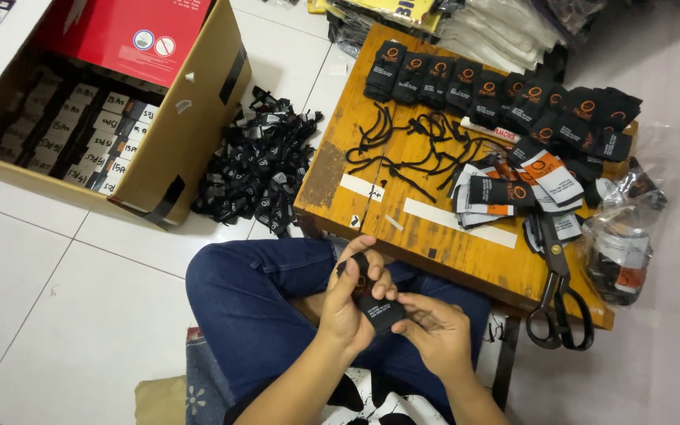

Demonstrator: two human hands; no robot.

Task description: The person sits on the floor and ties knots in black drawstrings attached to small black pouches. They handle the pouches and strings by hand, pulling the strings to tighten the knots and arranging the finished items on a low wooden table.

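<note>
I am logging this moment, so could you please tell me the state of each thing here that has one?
Black tag: held in both hands.
Left hand: gripping the tag.
Right hand: pinching the tag's end.
Scissors: closed, on the wooden table.
Cardboard box: open, filled.
Plastic bag: open.

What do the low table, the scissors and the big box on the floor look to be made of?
Low table: wood, worn orange-brown stain, with visible grain, plank seams and a scuffed patch. Scissors: apparently metal, dark and dull, black loop handles. Big box: brown corrugated cardboard, folded flaps, black tape at the corners.
</note>
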